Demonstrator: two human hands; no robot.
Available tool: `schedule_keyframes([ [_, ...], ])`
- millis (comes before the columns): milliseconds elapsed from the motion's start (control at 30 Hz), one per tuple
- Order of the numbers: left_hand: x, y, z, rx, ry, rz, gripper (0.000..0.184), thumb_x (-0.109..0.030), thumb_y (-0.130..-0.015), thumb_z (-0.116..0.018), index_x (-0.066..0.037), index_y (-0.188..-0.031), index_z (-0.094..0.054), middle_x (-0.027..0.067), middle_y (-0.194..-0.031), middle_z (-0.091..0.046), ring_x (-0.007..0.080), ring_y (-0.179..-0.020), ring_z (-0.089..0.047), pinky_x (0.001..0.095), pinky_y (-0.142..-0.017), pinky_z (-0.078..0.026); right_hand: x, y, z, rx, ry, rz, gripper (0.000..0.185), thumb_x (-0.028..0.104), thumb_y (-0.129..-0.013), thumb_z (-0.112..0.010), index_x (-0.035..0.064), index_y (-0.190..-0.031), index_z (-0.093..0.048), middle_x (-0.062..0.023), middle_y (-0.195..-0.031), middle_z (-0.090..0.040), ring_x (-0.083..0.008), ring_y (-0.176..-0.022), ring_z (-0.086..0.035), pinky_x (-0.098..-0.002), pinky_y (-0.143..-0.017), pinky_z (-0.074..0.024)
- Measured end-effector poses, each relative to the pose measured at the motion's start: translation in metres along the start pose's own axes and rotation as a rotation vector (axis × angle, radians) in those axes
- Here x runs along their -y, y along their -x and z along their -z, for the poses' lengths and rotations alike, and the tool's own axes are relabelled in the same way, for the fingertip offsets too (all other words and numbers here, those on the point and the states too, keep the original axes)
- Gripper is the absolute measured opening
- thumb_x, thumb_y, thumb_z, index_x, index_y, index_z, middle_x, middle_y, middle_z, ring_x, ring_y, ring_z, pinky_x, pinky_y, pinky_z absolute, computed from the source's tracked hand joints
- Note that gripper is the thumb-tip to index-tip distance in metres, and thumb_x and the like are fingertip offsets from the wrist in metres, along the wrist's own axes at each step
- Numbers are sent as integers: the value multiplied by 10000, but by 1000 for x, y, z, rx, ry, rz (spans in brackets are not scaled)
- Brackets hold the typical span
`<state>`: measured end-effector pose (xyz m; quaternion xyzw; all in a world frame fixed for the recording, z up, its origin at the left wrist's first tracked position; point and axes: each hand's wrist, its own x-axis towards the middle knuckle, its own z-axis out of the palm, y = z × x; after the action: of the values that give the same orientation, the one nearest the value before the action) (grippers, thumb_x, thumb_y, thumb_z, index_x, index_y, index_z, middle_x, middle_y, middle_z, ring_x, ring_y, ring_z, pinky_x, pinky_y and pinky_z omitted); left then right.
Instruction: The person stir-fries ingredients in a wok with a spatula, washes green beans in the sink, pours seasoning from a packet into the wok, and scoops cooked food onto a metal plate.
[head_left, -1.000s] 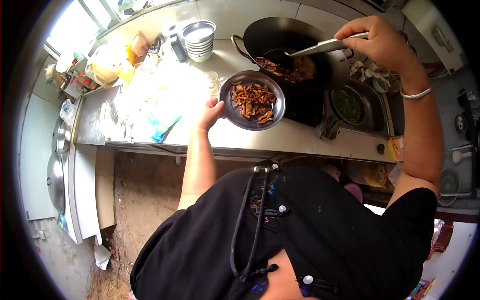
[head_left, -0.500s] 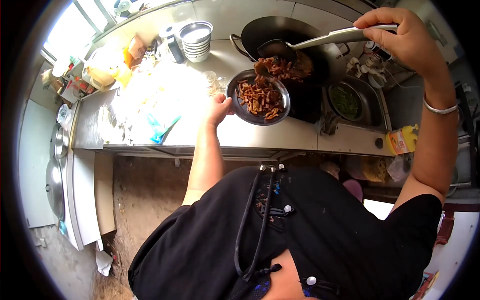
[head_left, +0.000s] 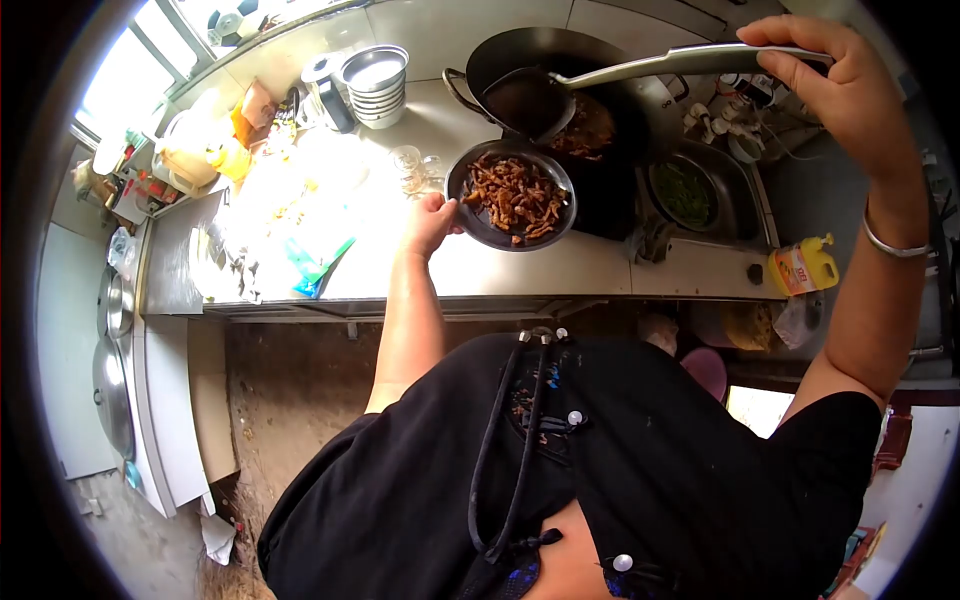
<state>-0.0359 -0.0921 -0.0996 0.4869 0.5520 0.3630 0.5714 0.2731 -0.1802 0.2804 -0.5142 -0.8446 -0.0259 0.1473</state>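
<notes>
My left hand (head_left: 432, 225) grips the rim of a round metal plate (head_left: 461, 222) and holds it over the counter's front part. Browned meat strips (head_left: 515, 195) are heaped on the plate. High on the right, my right hand (head_left: 815, 75) is closed around the handle end of a long metal spatula (head_left: 640, 70). Its broad dark blade hangs over the near left edge of a black wok (head_left: 625, 110), just above the plate. More browned meat (head_left: 588, 130) lies in the wok, partly hidden by the blade.
A sink (head_left: 745, 200) right of the wok holds a basin of green vegetables (head_left: 683, 195). Stacked metal bowls (head_left: 378, 90) and small glass jars (head_left: 408, 165) stand on the left. A yellow jug (head_left: 803, 267) sits at the counter's right end. Bright glare washes out the left counter.
Meat that was falling from the wok's near edge now lies on the plate, and its heap is bigger. The spatula blade has come nearer the plate; my right hand has shifted slightly right.
</notes>
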Motion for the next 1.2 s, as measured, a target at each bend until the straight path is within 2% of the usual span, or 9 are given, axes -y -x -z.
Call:
schedule_keyframes([
  [133, 5, 1, 4, -6, 2, -47, 187, -145, -870, -504, 1, -754, -505, 60, -645, -568, 133, -561, -558, 253, -552, -471, -37, -7, -23, -72, 78, -25, 187, 92, -838, -556, 21, -996, -625, -30, -872, -643, -93, -789, -583, -223, -697, -455],
  [200, 5, 2, 5, -6, 1, -56, 187, -145, -870, -504, -2, -750, -503, 54, -641, -559, 131, -559, -552, 254, -549, -468, -49, -15, -46, -59, 74, -234, 202, 120, -821, -573, 43, -998, -632, -49, -889, -654, -109, -786, -598, -234, -697, -459],
  [300, 7, 3, 6, -2, 27, -68, 185, -145, -870, -504, -8, -745, -500, 43, -634, -544, 128, -552, -538, 254, -544, -461, -78, -24, -92, -129, 148, -232, 199, 128, -796, -579, 59, -972, -642, -101, -888, -651, -188, -790, -617, -287, -695, -473],
  [367, 10, 2, 8, 7, 44, -78, 175, -141, -873, -501, -17, -749, -496, 31, -633, -531, 122, -546, -519, 251, -535, -451, -104, -31, -120, -208, 388, -87, 179, 130, -782, -578, 55, -935, -634, -130, -867, -627, -282, -792, -596, -361, -696, -473],
  [467, 9, 6, 10, -22, 39, -68, 169, -139, -874, -502, -21, -753, -495, 29, -633, -530, 120, -549, -519, 248, -537, -446, -108, -46, -146, -107, 509, -94, 155, 141, -776, -582, 54, -898, -621, -129, -824, -603, -321, -791, -573, -408, -690, -463],
  [567, 10, 9, 11, -46, 6, -40, 170, -143, -875, -505, -22, -757, -497, 26, -628, -528, 117, -547, -515, 244, -540, -441, -108, -59, -164, -126, 508, 33, 62, 73, -740, -538, 52, -751, -595, -120, -761, -602, -309, -768, -584, -410, -657, -475],
  [667, 13, 12, 17, -11, -21, -21, 143, -149, -881, -509, -34, -801, -535, -3, -678, -534, 87, -602, -514, 230, -583, -448, -91, -67, -158, -7, 475, 102, 145, 140, -763, -605, 71, -890, -621, -105, -831, -604, -295, -792, -575, -398, -669, -463],
  [867, 6, 17, 12, -52, 7, -26, 178, -150, -874, -517, -20, -753, -506, 30, -639, -545, 115, -555, -524, 237, -542, -452, -45, -67, -112, 79, 261, 189, 157, 128, -728, -641, 48, -863, -656, -105, -793, -642, -267, -730, -603, -334, -656, -476],
  [1200, 2, 18, 10, -46, -50, -49, 195, -159, -866, -533, -12, -740, -505, 31, -642, -550, 111, -551, -524, 242, -539, -453, -50, -72, -104, 183, -165, -56, 197, 176, -768, -654, 22, -890, -663, -60, -740, -653, -113, -668, -599, -247, -608, -464],
])
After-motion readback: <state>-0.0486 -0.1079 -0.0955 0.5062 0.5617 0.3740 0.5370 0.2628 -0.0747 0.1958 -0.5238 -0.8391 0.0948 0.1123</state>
